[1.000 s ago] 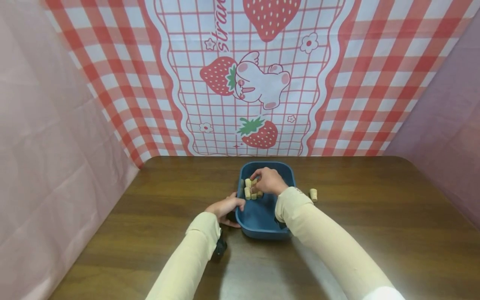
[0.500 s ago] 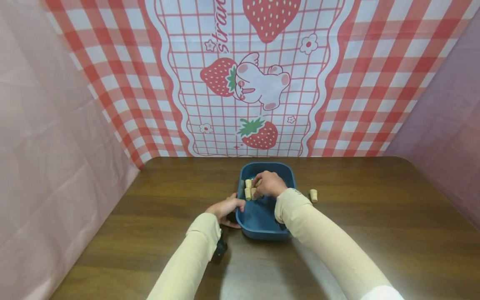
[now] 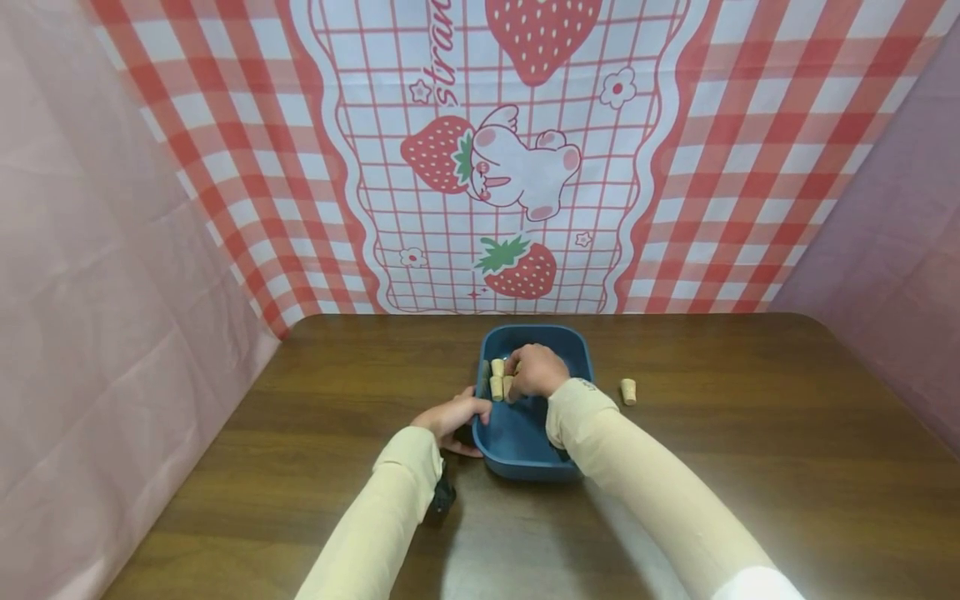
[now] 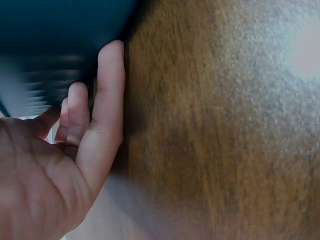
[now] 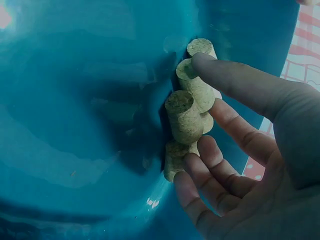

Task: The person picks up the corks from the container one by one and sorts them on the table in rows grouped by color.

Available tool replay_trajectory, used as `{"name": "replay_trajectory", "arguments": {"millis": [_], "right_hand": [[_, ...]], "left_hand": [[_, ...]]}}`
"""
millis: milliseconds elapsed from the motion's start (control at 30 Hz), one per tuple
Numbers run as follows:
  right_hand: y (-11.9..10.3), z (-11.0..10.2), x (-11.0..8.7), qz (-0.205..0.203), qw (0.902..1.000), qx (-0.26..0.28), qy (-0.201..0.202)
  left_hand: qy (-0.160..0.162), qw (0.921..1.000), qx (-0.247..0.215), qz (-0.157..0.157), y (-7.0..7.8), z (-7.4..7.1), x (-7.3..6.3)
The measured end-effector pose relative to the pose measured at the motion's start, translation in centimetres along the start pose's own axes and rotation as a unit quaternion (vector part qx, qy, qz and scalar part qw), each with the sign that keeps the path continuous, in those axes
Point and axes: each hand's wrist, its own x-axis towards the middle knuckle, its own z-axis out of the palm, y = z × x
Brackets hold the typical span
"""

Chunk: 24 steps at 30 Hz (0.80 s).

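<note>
A deep blue plastic tub (image 3: pixel 521 437) stands on the table, several corks grouped by its left wall. My left hand (image 3: pixel 453 413) holds the tub's left side, thumb over the rim; in the left wrist view its fingers (image 4: pixel 111 75) lie along the outer wall. Inside the tub is my right hand (image 3: pixel 542 371). The right wrist view shows its thumb on top of one cork (image 5: pixel 197 90) and the index finger behind that cork, pinching it. Its other fingertips are right at the lower corks, and a standing cork (image 5: pixel 184 120) leans close in front.
To the tub's right a single cork (image 3: pixel 628 392) stands on the brown wooden table (image 3: pixel 750 433). A red-checked strawberry cloth (image 3: pixel 517 167) hangs behind the table's back edge. Pink fabric (image 3: pixel 127 292) closes off the left side.
My right hand has lowered slightly among the corks, and another cork now shows beside the left pair. My left hand stays at the tub's side.
</note>
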Motion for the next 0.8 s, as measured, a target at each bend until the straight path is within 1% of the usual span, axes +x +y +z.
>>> {"name": "replay_trajectory", "arguments": {"millis": [200,400,633,800], "right_hand": [[-0.23,0.09,0.04,0.010,0.9997,-0.020,-0.006],[-0.26,0.39,0.15,0.019,0.9990,-0.040,-0.004],[-0.43,0.15,-0.16,0.020,0.9991,-0.037,-0.004],[-0.69,-0.39,-0.21,0.015,0.9992,-0.036,-0.003]], "left_hand": [[0.007,1.0000,-0.005,-0.001,0.06,0.08,0.02],[0.002,1.0000,-0.004,-0.001,0.18,0.13,0.00],[-0.007,1.0000,0.003,-0.004,0.19,0.12,0.06],[-0.007,1.0000,0.000,-0.003,0.18,0.03,0.03]]}}
